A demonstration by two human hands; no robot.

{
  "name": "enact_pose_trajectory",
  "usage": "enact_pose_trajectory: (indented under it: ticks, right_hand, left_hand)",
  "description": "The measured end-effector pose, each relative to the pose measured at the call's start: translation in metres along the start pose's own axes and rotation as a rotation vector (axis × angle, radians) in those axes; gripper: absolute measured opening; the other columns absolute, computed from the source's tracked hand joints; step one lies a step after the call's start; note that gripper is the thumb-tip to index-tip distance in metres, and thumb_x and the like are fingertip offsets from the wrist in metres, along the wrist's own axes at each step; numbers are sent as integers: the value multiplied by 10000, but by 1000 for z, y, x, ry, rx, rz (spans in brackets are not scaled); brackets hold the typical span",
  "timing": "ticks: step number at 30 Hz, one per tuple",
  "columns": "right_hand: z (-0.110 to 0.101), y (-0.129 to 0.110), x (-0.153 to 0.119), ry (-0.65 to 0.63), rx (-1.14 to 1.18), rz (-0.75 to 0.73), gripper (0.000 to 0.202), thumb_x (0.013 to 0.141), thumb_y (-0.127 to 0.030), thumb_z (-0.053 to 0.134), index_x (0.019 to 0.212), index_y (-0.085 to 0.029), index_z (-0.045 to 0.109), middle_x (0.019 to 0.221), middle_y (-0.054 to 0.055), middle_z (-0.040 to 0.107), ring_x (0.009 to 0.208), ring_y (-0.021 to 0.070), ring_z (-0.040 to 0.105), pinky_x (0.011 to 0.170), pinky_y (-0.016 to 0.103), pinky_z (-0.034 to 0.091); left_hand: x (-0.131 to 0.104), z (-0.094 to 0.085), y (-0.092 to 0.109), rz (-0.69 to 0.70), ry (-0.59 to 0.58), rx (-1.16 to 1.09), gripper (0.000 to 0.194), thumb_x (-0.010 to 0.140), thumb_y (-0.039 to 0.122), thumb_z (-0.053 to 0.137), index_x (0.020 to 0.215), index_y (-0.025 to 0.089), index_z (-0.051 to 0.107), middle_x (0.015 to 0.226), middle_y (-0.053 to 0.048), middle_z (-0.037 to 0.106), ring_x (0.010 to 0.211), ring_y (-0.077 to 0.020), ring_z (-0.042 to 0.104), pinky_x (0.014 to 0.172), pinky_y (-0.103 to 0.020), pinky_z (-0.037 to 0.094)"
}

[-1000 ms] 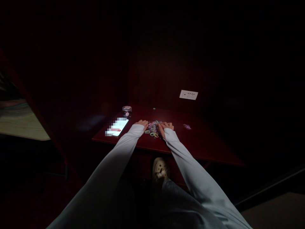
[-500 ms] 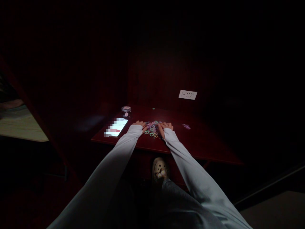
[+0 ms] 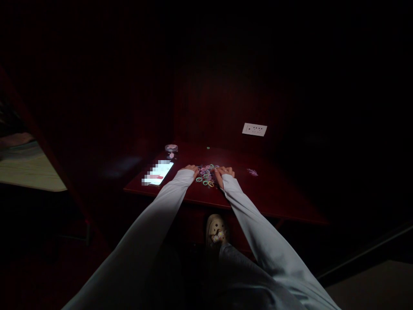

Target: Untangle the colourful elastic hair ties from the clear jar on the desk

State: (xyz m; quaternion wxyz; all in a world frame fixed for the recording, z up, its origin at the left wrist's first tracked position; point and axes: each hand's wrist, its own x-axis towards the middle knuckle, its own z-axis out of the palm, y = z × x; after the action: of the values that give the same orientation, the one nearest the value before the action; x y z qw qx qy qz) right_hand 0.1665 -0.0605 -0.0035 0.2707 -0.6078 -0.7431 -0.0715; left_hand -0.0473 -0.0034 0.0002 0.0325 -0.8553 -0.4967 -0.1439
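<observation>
A loose pile of small coloured hair ties [image 3: 205, 182] lies on the dark red desk [image 3: 258, 198]. My left hand [image 3: 190, 169] rests against the pile's left edge, palm down, with its fingers loosely bent and apart; I see nothing held in it. At the right edge, my right hand [image 3: 225, 172] has its thumb and forefinger drawn together over the ties. What sits between those fingertips is too small to make out. Off to the right lies a separate little heap of purple ties [image 3: 252, 172]. One green tie [image 3: 208, 147] is alone near the back wall.
Left of my hands lies a phone [image 3: 160, 173] with a lit, partly blurred screen. Behind it stands a clear round jar [image 3: 171, 151]. A white socket plate [image 3: 254, 129] is on the back wall. Beyond the left partition, a pale tabletop [image 3: 32, 172] shows. My shoe [image 3: 216, 228] is below the desk.
My left fingers have shifted slightly in against the pile. The right hand stays in nearly the same place, with a small movement of its fingers.
</observation>
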Motion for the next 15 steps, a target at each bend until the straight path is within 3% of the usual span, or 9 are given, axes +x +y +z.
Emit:
enact_pose_trajectory:
  ticks: [6,12,15]
  right_hand:
    - [1,1,0,1,17,-4,416,1132,-371,358,1164,-233,749,1167,123,716,1091,275,515,955,399,387]
    - [-1,-1,0,-7,34,15,421,1134,-373,356,1150,-236,754,1175,118,722,1104,281,508,958,400,380]
    - [-2,-2,1,-19,20,26,412,1135,-366,369,1123,-235,759,1169,120,729,1095,279,515,954,397,383]
  left_hand:
    - [-1,-2,3,-27,0,12,305,1105,251,365,1146,195,662,1259,-110,710,1192,-227,638,987,-325,510]
    - [-5,-1,1,-57,-8,41,275,1079,418,495,1172,210,650,1260,-109,691,1200,-268,603,945,-342,500]
    - [-1,5,1,-60,-30,48,278,1090,386,485,1229,231,668,1318,-109,673,1258,-274,582,967,-348,498]
